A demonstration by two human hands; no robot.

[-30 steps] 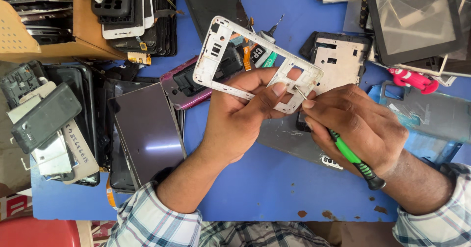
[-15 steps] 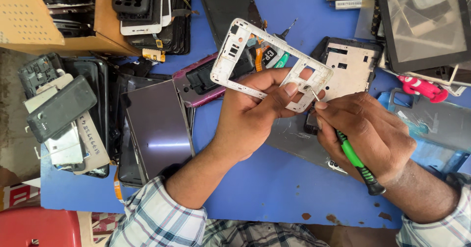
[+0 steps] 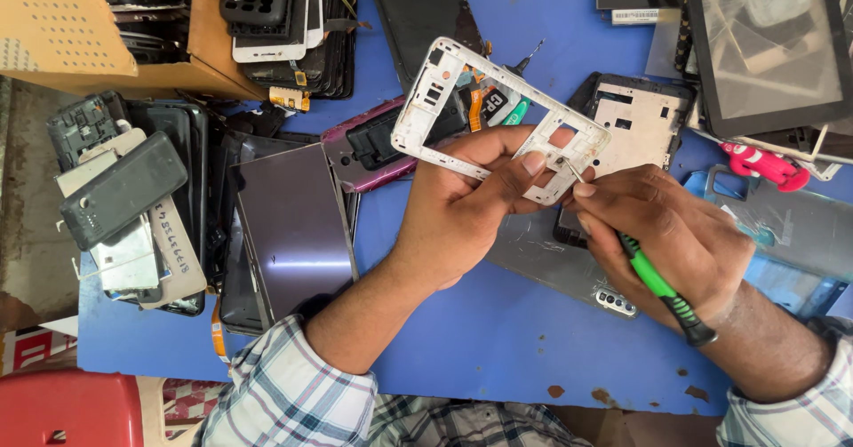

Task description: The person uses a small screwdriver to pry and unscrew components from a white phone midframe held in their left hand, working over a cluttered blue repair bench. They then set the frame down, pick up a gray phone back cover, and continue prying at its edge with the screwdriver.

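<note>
Just above the middle of the frame, the left hand (image 3: 462, 216) pinches a white phone frame (image 3: 498, 118) by its lower edge, holding it up off the blue counter (image 3: 498, 340). The frame is already bare, with no screen or board in it. The right hand (image 3: 675, 243) is closed round a green-handled screwdriver (image 3: 657, 283), its tip touching the frame's right end, so at least one screw there looks unfinished. A dark phone screen (image 3: 293, 225) lies at the left, and a stripped phone back (image 3: 635, 127) at the upper right.

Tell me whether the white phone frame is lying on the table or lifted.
Lifted: the left hand holds the white phone frame above the blue table.
</note>
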